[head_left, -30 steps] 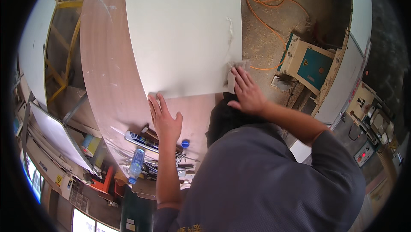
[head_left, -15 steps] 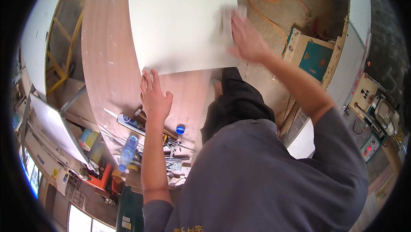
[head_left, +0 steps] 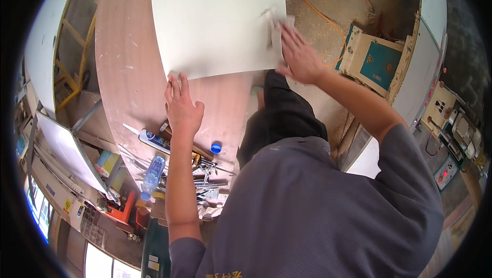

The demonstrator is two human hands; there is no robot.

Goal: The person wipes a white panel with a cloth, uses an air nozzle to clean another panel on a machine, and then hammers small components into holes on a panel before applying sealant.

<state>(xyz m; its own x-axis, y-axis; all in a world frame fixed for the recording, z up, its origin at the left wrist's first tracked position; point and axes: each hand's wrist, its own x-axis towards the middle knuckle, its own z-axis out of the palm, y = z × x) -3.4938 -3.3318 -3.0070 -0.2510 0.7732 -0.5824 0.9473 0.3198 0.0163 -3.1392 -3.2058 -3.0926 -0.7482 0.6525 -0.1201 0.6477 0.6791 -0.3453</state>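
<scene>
White panel (head_left: pixel 215 21) lies over brown tabletop (head_left: pixel 123 47), near edge toward me. My left hand (head_left: pixel 183 111) unclenched, fingers extended, thumb apart, tips at panel's near left corner. My right hand (head_left: pixel 301 57) lies over pale pad (head_left: pixel 272 19) at panel's right edge, fingers stretched; blurred there, cannot tell whether I clasp pad or only press it. Around my left forearm (head_left: pixel 180 191): blue cap (head_left: pixel 216 147), clear bottle (head_left: pixel 154 174), nozzled tube (head_left: pixel 154 141), loose tools (head_left: pixel 205 178).

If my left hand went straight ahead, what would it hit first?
Your left hand would likely meet the white panel first; its near edge lies at the fingertips, contact hard to judge.
</scene>
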